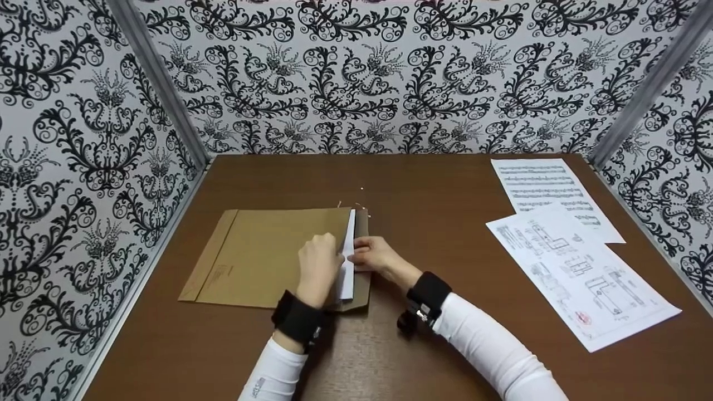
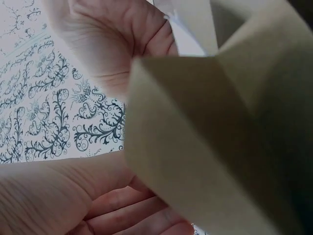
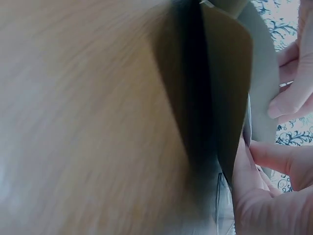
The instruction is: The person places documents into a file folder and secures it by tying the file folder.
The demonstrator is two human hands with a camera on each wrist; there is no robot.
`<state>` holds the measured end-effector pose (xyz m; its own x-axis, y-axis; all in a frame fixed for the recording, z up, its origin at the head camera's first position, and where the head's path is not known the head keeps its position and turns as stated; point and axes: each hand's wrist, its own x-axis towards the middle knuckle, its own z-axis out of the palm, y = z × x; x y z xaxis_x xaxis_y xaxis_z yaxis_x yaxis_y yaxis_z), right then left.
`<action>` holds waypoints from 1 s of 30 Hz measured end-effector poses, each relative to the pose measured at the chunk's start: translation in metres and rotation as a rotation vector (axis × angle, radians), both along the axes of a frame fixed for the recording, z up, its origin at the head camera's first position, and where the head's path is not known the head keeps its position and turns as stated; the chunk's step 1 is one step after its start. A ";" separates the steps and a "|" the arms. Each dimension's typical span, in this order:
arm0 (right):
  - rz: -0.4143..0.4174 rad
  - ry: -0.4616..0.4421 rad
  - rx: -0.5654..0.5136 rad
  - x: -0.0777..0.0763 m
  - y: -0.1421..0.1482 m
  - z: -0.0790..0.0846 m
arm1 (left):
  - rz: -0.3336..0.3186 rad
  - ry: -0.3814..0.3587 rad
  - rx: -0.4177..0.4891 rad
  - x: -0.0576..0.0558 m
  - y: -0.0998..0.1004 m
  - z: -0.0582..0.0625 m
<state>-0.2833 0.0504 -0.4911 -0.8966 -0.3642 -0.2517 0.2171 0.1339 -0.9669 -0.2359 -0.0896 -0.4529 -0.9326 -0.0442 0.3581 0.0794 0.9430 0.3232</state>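
Observation:
A large brown paper envelope [image 1: 267,245] lies flat on the table, its open end to the right. White paper [image 1: 346,281] shows in the opening, above the brown flap [image 1: 362,292]. My left hand [image 1: 320,262] grips the envelope's upper layer at the opening and holds it raised. From the right, my right hand [image 1: 379,256] reaches to the opening and pinches the white paper's edge between thumb and fingers. The brown layers [image 3: 227,93] stand spread apart in the right wrist view. In the left wrist view, a folded envelope corner [image 2: 166,127] hides some fingers.
On the right of the brown table [image 1: 423,189] lie a printed sheet with drawings and a red stamp [image 1: 585,273] and, partly beneath it, a sheet of music [image 1: 546,184]. Thin string ends [image 1: 362,207] show by the envelope's far corner. Patterned walls [image 1: 379,78] enclose the table.

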 end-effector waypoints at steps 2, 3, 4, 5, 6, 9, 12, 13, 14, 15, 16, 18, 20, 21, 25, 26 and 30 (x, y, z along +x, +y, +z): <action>-0.003 -0.032 -0.032 0.000 0.001 0.001 | 0.002 -0.014 0.011 -0.001 0.000 0.000; -0.007 -0.047 -0.052 0.001 0.001 0.001 | 0.003 -0.020 0.019 -0.001 -0.001 0.001; -0.013 -0.060 -0.073 0.002 0.001 0.002 | 0.004 -0.024 0.028 -0.002 -0.001 0.002; -0.021 -0.073 -0.091 0.002 0.001 0.001 | 0.004 -0.027 0.036 -0.002 -0.002 0.002; -0.032 -0.081 -0.106 0.003 0.000 0.002 | 0.003 -0.032 0.043 -0.003 -0.002 0.003; -0.065 -0.079 -0.124 0.006 -0.003 0.001 | 0.003 -0.032 0.050 -0.003 -0.003 0.003; -0.086 -0.039 -0.092 0.007 -0.008 0.000 | 0.000 0.002 0.042 -0.002 -0.003 0.003; -0.093 -0.023 -0.075 0.008 -0.009 -0.001 | -0.001 0.019 0.040 -0.001 -0.003 0.003; -0.098 -0.012 -0.065 0.008 -0.011 -0.002 | -0.001 0.034 0.039 0.000 -0.003 0.003; -0.103 -0.002 -0.053 0.008 -0.013 -0.003 | -0.001 0.050 0.037 0.000 -0.003 0.003; -0.107 0.002 -0.049 0.008 -0.014 -0.003 | -0.001 0.061 0.037 0.000 -0.003 0.003; -0.119 0.001 -0.047 0.009 -0.018 -0.004 | 0.000 0.073 0.038 0.000 -0.002 0.003; -0.129 -0.013 -0.059 0.009 -0.021 -0.005 | 0.003 0.072 0.037 0.000 -0.002 0.003; -0.135 -0.016 -0.062 0.010 -0.022 -0.005 | 0.002 0.070 0.039 0.000 -0.002 0.003; -0.152 -0.018 -0.068 0.010 -0.027 -0.006 | -0.009 0.055 0.044 0.000 -0.003 0.003; -0.154 -0.019 -0.070 0.010 -0.028 -0.006 | -0.012 0.049 0.046 0.000 -0.004 0.004; -0.147 -0.026 -0.101 0.010 -0.030 -0.006 | -0.010 0.024 0.055 -0.001 -0.008 0.007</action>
<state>-0.2736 0.0201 -0.4966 -0.9356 -0.2544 -0.2446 0.2525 0.0016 -0.9676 -0.2366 -0.0974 -0.4456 -0.9244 -0.0551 0.3774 0.0968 0.9232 0.3720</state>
